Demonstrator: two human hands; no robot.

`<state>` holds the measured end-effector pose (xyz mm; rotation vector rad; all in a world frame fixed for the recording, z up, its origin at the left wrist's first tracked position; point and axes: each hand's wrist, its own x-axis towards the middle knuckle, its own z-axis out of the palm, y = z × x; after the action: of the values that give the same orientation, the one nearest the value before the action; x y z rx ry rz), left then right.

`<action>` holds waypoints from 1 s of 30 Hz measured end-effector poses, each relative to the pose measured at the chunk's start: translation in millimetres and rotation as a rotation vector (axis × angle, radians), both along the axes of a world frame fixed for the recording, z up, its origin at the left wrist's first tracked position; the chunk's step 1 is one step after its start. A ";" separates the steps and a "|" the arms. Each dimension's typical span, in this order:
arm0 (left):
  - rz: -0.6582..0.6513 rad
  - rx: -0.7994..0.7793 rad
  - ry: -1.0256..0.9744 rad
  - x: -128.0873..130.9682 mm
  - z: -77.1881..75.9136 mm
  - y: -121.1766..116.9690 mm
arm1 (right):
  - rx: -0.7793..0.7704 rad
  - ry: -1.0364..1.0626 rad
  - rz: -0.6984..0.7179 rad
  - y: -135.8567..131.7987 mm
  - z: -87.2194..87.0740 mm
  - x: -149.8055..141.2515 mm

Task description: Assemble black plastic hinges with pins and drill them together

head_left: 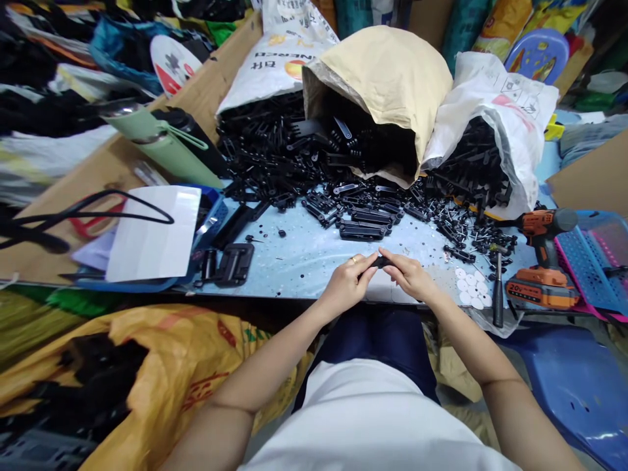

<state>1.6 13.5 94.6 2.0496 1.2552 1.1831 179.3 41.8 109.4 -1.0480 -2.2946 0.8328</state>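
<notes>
Close to the table's front edge, my left hand (349, 280) and my right hand (409, 275) meet over a small black plastic part (381, 261). Fingers and thumbs of both hands pinch it from either side, covering much of it. A ring shows on a left finger. Just beyond the hands lies a row of black plastic assemblies (366, 226), laid side by side. Loose black parts (275, 176) are heaped behind them, spilling from a white sack (289, 59) and a tan sack (387, 78).
At right stand a hammer (498, 291), an orange cordless drill (544, 261) and white discs (473, 288), near scattered screws (464, 216). Another white sack (520, 111) leans behind. To the left are a blue tray (147, 285), paper (154, 229) and a green flask (161, 147). A yellow sack (181, 366) sits below.
</notes>
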 end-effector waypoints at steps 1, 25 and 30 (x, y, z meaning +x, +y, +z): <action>0.037 0.029 -0.006 4.9 -1.4 -3.1 | 0.031 0.001 -0.020 -2.6 -0.3 -2.1; 0.119 0.191 -0.146 23.3 2.5 -2.1 | 0.187 0.197 -0.379 -26.4 -8.9 -26.5; 0.025 0.131 -0.176 25.1 -4.7 10.1 | 0.144 0.155 -0.372 -22.8 -17.9 -21.8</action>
<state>26.7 23.6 89.8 1.9752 1.1491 1.4575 157.6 19.0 91.5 -1.2459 -1.9175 0.5679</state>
